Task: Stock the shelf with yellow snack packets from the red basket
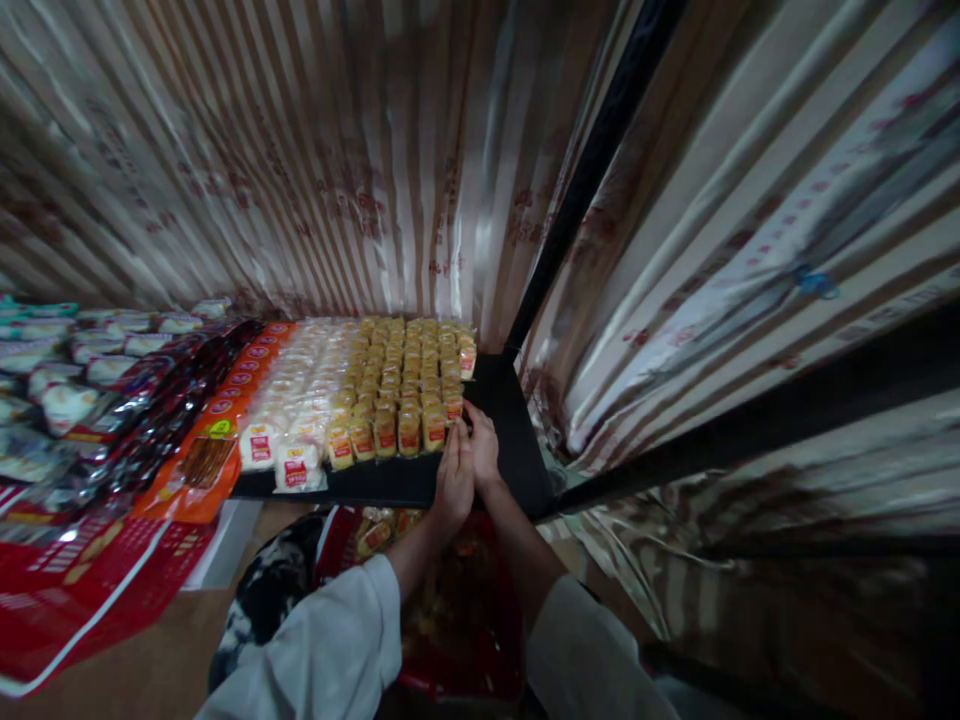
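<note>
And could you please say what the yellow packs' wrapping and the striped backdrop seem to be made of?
Yellow packs' wrapping: likely glossy clear plastic film, since contents show through.
Striped backdrop: probably shiny plastic sheeting, given its highlights and creases; coated fabric is possible.

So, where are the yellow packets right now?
In the head view, the yellow packets stand in rows on the black shelf, right of the white packets, with the left hand and right hand at their front right corner.
</note>
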Motion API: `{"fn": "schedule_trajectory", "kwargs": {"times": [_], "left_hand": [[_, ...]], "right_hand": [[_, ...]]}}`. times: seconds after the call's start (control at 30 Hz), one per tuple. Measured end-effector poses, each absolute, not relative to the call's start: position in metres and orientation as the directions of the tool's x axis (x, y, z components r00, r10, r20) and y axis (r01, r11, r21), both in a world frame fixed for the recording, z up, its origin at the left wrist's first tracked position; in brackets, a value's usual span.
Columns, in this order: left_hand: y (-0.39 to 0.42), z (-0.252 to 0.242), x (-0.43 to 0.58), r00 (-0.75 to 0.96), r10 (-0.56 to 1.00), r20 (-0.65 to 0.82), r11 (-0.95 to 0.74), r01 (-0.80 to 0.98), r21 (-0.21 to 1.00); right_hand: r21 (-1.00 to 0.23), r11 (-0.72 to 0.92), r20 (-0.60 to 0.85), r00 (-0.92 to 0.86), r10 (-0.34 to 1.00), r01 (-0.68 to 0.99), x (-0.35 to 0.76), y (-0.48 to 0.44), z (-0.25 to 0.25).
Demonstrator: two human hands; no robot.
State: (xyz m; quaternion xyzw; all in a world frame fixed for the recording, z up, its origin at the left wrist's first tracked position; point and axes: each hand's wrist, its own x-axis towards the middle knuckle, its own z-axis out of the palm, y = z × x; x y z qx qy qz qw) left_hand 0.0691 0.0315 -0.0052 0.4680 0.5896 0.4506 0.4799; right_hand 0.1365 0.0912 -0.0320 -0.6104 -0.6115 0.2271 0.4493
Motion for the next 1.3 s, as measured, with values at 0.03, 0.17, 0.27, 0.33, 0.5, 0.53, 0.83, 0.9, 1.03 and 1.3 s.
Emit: {"fn": "schedule_trajectory", "kwargs": {"times": [0.03,0.17,0.27,0.33,0.5,0.53,0.83,0.9,1.03,1.3], "left_hand": [[0.032,-0.006,0.069,-0.107,0.983,-0.15,0.162,0.117,0.98],[0.033,-0.01,0.07,-0.146,0.981,-0.13,0.146,0.108,0.983],[0.031,-0.01,0.069,-0.157,0.982,-0.103,0.122,0.119,0.985],[0.027,-0.009,0.067,-0.164,0.981,-0.102,0.124,0.13,0.984],[0.008,-0.01,0.059,-0.206,0.973,-0.101,0.135,0.159,0.978],[0.002,-0.011,0.057,-0.223,0.971,-0.09,0.129,0.167,0.978],[-0.069,-0.025,0.029,-0.252,0.967,-0.047,0.111,0.246,0.963],[-0.081,-0.033,0.014,-0.243,0.969,-0.049,0.121,0.288,0.95],[-0.091,-0.056,-0.022,-0.303,0.941,-0.152,0.268,0.393,0.88],[-0.08,-0.103,-0.07,-0.406,0.847,-0.342,0.527,0.557,0.642]], "right_hand": [[-0.83,0.152,0.271,0.15,0.951,0.536,0.137,0.091,-0.032],[-0.859,0.143,0.254,0.166,0.953,0.491,0.138,0.091,-0.034],[-0.88,0.129,0.237,0.187,0.953,0.457,0.138,0.093,-0.037],[-0.874,0.135,0.251,0.197,0.948,0.466,0.138,0.092,-0.037],[-0.846,0.117,0.285,0.256,0.924,0.52,0.135,0.075,-0.029],[-0.845,0.116,0.293,0.272,0.916,0.521,0.134,0.068,-0.027],[-0.932,0.146,0.251,0.301,0.92,0.331,0.104,-0.013,-0.017],[-0.939,0.149,0.231,0.248,0.941,0.31,0.096,-0.031,-0.02],[-0.916,0.094,0.139,0.087,0.987,0.391,0.078,-0.058,-0.043],[-0.857,0.007,-0.044,-0.087,0.995,0.515,0.046,-0.072,-0.126]]}}
